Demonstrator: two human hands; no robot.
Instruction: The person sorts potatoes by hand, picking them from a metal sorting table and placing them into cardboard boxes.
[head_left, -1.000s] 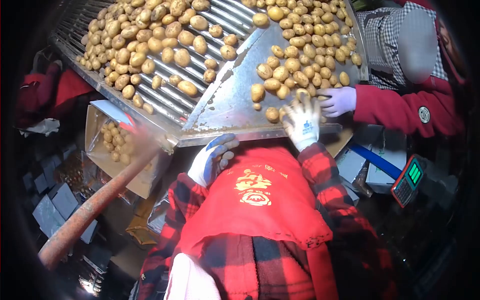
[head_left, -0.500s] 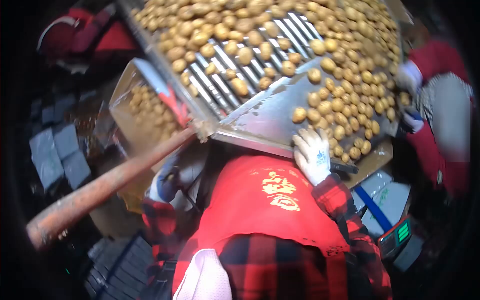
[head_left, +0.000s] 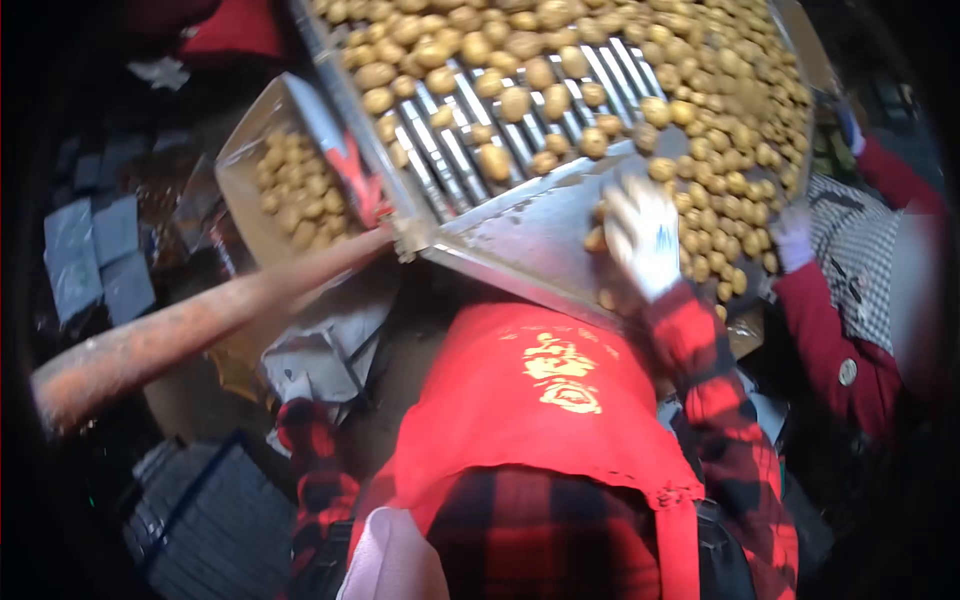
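Note:
My right hand (head_left: pixel 642 238), in a white glove, reaches over the metal chute (head_left: pixel 535 222) at the edge of the potatoes (head_left: pixel 720 170). Its fingers are apart and slightly blurred, and a few potatoes show just beside and under them. Low on the left, my gloved left hand (head_left: pixel 294 387) is closed at the lower edge of a greyish-white, bag-like sheet (head_left: pixel 325 362). Most of that hand's fingers are hidden behind the sheet.
Metal rollers (head_left: pixel 485 135) carry potatoes ahead of me. A rusty pole (head_left: pixel 210 315) juts out left, beside a cardboard box (head_left: pixel 240 185) holding potatoes. A co-worker's gloved hand (head_left: pixel 793 238) is at the right edge. Grey packages (head_left: pixel 75 260) lie at far left.
My right hand has moved forward from the chute's front edge onto the potatoes. My left hand has moved down and outward, with the greyish-white sheet now spread in view. The co-worker's arms have shifted.

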